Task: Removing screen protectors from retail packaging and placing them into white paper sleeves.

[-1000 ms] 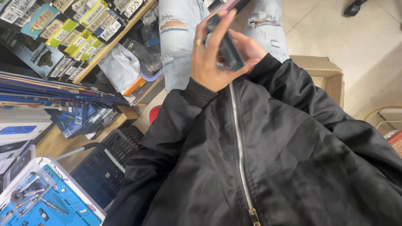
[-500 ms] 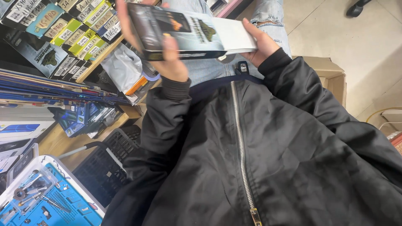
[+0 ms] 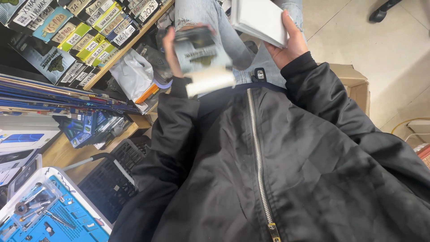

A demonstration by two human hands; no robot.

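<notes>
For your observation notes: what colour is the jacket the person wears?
Black, with a silver zip down the front; head view.

Glossy printed cardboard box (image 3: 204, 56); matt white paper packs (image 3: 260, 20); black nylon jacket (image 3: 291, 170), metal zipper (image 3: 257, 152).

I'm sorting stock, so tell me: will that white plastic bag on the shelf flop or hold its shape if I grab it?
The white plastic bag looks crumpled and thin, so it will probably flop and feel light. Its glossy film may slip, and the orange item under it could shift.
</notes>
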